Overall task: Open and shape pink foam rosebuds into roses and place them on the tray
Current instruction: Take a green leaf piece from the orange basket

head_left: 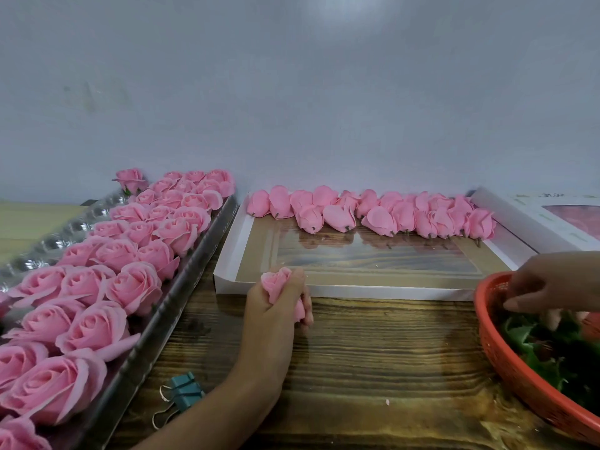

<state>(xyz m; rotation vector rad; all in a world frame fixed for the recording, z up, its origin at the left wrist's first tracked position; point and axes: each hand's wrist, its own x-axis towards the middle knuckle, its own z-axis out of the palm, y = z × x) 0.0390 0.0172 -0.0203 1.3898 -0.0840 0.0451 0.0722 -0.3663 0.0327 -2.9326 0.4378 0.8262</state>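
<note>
My left hand (pixel 274 311) grips a pink foam rosebud (pixel 277 282) above the wooden table, its top poking out between thumb and fingers. My right hand (pixel 548 284) reaches into a red basket (pixel 493 345) at the right edge, fingers bent down among green leaves (pixel 532 339); whether it holds one is hidden. A long tray (pixel 181 287) on the left carries several opened pink roses (pixel 130 254) in rows. A row of closed pink rosebuds (pixel 373 211) lies along the far side of a white box lid (pixel 324 290) in the middle.
A teal binder clip (pixel 185 389) lies on the table near my left forearm. A clear plastic blister tray (pixel 58 235) sits behind the rose tray. Another white box (pixel 532 212) stands at the far right. A grey wall closes off the back.
</note>
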